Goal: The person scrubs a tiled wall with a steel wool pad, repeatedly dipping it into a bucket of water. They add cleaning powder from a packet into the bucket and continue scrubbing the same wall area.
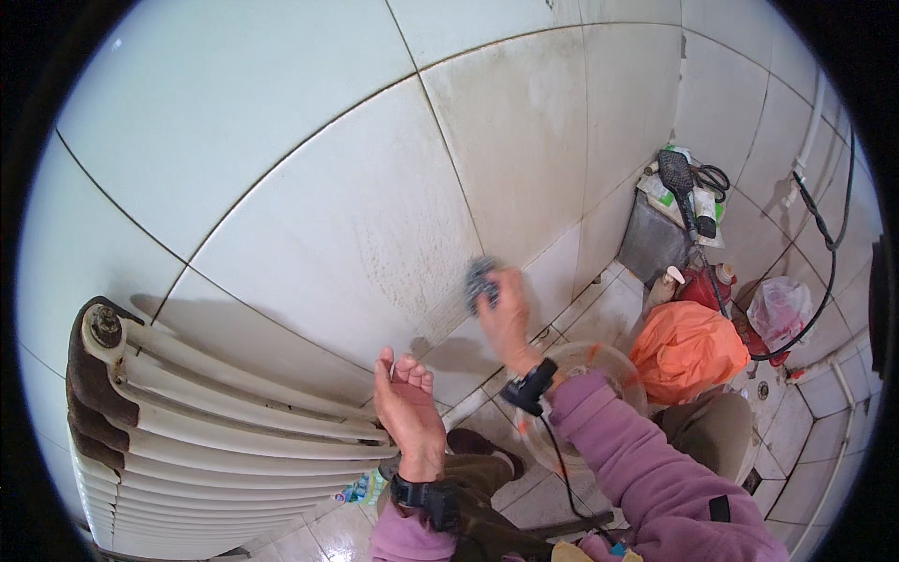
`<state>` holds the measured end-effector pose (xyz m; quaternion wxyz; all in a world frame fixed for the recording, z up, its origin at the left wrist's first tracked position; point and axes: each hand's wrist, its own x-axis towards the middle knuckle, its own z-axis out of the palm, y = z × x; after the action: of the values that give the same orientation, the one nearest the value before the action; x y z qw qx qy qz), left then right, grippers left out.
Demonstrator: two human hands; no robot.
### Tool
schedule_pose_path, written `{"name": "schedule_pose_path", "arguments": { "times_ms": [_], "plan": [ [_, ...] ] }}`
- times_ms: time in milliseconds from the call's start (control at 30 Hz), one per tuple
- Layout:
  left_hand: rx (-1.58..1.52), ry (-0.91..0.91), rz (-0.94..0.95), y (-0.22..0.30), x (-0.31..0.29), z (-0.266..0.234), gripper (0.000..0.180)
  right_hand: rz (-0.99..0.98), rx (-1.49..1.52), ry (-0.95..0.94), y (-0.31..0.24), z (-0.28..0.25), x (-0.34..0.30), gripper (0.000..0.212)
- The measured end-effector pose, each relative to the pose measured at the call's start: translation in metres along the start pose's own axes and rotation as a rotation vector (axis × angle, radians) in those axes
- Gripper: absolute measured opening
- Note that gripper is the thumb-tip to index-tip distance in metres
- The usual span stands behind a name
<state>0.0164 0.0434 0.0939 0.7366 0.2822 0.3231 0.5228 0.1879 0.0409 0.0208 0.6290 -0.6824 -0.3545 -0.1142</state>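
Observation:
My right hand [508, 317] is closed around a dark grey scouring pad [480, 279], pressed to the white tiled wall [328, 215]. The pad and fingers are slightly blurred. Streaks and wet-looking marks run over the tile left of the pad, and the tiles to its upper right have a brownish tint. My left hand [409, 412] holds nothing; its palm is turned up with loosely bent fingers, beside the right end of a white ribbed radiator [253, 426]. A round translucent tub [613, 359] stands on the floor, partly hidden by my right forearm.
Right of the tub are an orange plastic bag [688, 342], a pump bottle [661, 290], a red container [704, 287] and a whitish plastic bag [780, 309]. A black shower head [676, 176] lies on a grey box [653, 240] in the corner. A black hose [830, 281] hangs at the right.

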Motion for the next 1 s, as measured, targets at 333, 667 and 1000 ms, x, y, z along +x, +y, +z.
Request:
{"name": "schedule_pose_path", "arguments": {
  "times_ms": [333,667,1000],
  "plan": [
    [-0.031,0.017,0.011,0.007,-0.001,-0.007,0.024,-0.092,0.023,-0.010,0.004,-0.010,0.016,0.031],
    [-0.040,0.014,0.001,0.007,-0.002,-0.003,0.026,-0.570,-0.023,-0.180,-0.066,-0.016,0.056,0.032],
    [-0.027,-0.057,-0.063,-0.007,-0.006,0.008,0.030,-0.506,-0.257,-0.375,-0.032,-0.037,0.042,0.034]
  ]
}}
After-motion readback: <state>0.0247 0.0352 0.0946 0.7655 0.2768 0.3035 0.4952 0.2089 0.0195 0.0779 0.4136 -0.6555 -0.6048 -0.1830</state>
